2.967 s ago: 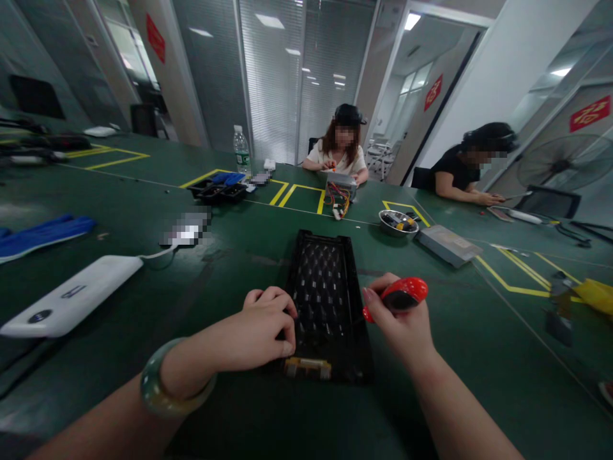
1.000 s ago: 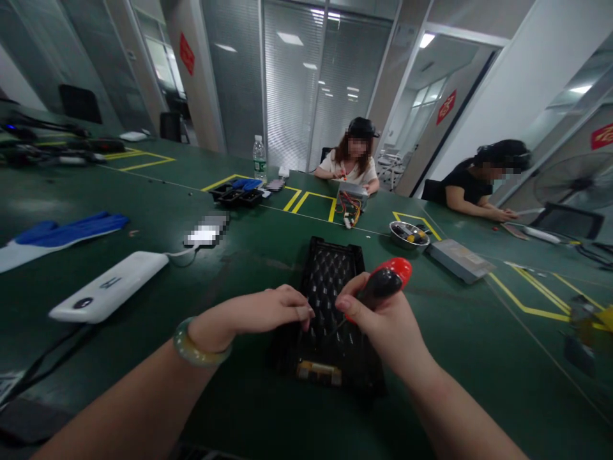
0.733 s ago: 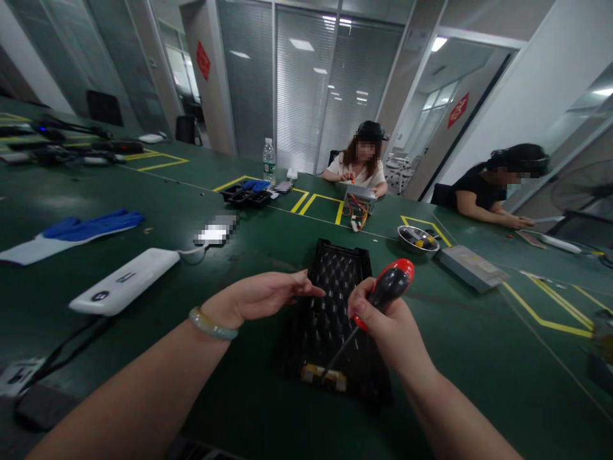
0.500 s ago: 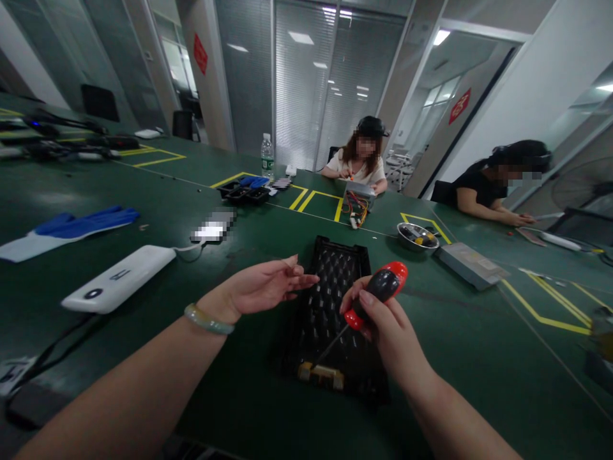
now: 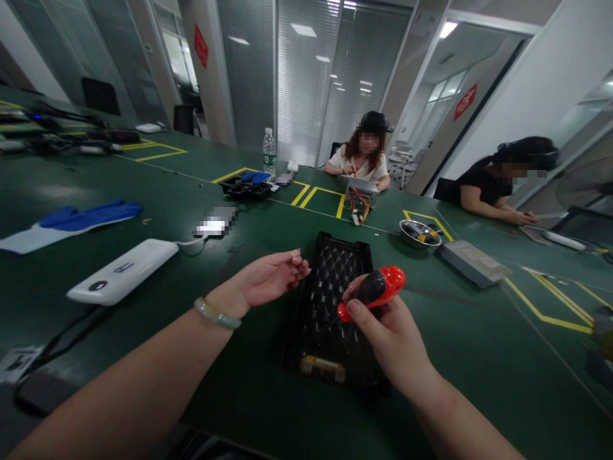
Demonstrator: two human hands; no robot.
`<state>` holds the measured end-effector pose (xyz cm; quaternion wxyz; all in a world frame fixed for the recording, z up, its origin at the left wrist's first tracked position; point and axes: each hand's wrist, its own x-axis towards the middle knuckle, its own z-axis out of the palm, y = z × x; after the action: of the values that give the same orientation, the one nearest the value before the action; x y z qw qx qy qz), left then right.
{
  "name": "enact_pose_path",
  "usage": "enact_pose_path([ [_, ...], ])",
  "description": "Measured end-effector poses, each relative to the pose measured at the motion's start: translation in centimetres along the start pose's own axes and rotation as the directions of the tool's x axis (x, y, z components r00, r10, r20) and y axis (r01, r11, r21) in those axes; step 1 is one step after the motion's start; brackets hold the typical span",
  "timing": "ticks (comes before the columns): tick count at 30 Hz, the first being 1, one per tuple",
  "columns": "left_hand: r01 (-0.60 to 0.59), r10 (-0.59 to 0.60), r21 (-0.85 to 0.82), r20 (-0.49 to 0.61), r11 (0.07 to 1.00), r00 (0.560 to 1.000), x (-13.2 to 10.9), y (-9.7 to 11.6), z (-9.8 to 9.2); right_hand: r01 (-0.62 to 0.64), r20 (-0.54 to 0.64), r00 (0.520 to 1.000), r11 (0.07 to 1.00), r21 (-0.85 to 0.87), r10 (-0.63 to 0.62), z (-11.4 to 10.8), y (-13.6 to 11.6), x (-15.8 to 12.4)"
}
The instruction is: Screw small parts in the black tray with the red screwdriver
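A black plastic lattice tray [image 5: 345, 246] lies on the green table directly in front of me, with a small brass-coloured connector piece [image 5: 322, 368] at its near end. My left hand [image 5: 271, 278] hangs open just over the tray's left edge, holding nothing, with a pale jade bangle [image 5: 217, 313] on the wrist. My right hand [image 5: 387, 335] grips a red-and-black screwdriver [image 5: 376, 287] above the tray's right side. The handle points up and away, and its shaft is hidden behind my fingers.
Left of the tray lie a white power bank [image 5: 122, 271] and blue gloves [image 5: 90, 216]. To the right are a steel bowl of parts [image 5: 419, 233] and a grey metal box [image 5: 474, 263]. Two co-workers [image 5: 366, 153] sit farther along the table.
My left hand has lifted off the tray and opened. The screwdriver has tilted, and its shaft no longer shows over the tray. The view has swung slightly.
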<state>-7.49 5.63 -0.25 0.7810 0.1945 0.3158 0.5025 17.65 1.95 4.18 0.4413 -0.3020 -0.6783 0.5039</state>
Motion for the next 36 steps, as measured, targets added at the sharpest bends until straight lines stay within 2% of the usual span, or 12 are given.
enact_pose_path([
  [3, -0.003, 0.003, 0.011, -0.044, 1.000, 0.999, 0.4, -0.2, -0.3, -0.005, 0.016, 1.000, 1.000, 0.018, 0.004, 0.1, 0.1, 0.0],
  [10, -0.020, 0.027, 0.071, -0.108, 0.997, 0.994, 0.5, -0.4, -0.2, 0.023, 0.191, 0.982, 0.999, -0.043, -0.015, 0.3, -0.2, -0.5],
  [14, -0.030, 0.043, 0.121, -0.108, 0.992, 0.993, 0.3, -0.4, 0.2, 0.070, 0.196, 0.979, 0.995, -0.070, -0.055, 0.3, -0.7, -0.8],
  [19, -0.054, 0.079, 0.218, -0.110, 0.974, 0.991, 0.4, -0.6, 0.2, 0.067, 0.200, 0.979, 0.994, -0.082, -0.049, 0.3, -0.9, -0.9],
  [26, -0.151, 0.200, 0.436, -0.068, 0.887, 0.977, -0.3, -0.8, 0.9, 0.045, 0.209, 0.978, 0.996, -0.074, -0.029, 0.4, -0.8, -0.7],
  [28, -0.195, 0.237, 0.594, 0.008, 0.781, 0.972, -1.0, -0.7, 1.4, 0.041, 0.184, 0.983, 0.997, -0.059, -0.030, 0.2, -0.9, -0.7],
  [31, -0.239, 0.172, 0.886, 0.184, 0.398, 0.968, -2.0, -0.5, 1.9, 0.032, 0.150, 0.988, 0.999, -0.028, -0.028, -0.1, -1.1, -0.6],
  [32, -0.251, 0.138, 0.928, 0.220, 0.277, 0.966, -2.3, -0.4, 2.0, 0.033, 0.144, 0.989, 0.999, -0.022, -0.029, -0.1, -1.1, -0.6],
  [33, -0.266, 0.115, 0.944, 0.247, 0.196, 0.962, -2.5, -0.3, 2.1, 0.034, 0.142, 0.989, 0.999, -0.020, -0.031, -0.2, -1.0, -0.6],
  [36, -0.350, 0.068, 0.937, 0.348, 0.017, 0.935, -3.1, -0.2, 2.2, 0.023, 0.130, 0.991, 1.000, -0.019, -0.021, -0.1, -0.7, -0.6],
])
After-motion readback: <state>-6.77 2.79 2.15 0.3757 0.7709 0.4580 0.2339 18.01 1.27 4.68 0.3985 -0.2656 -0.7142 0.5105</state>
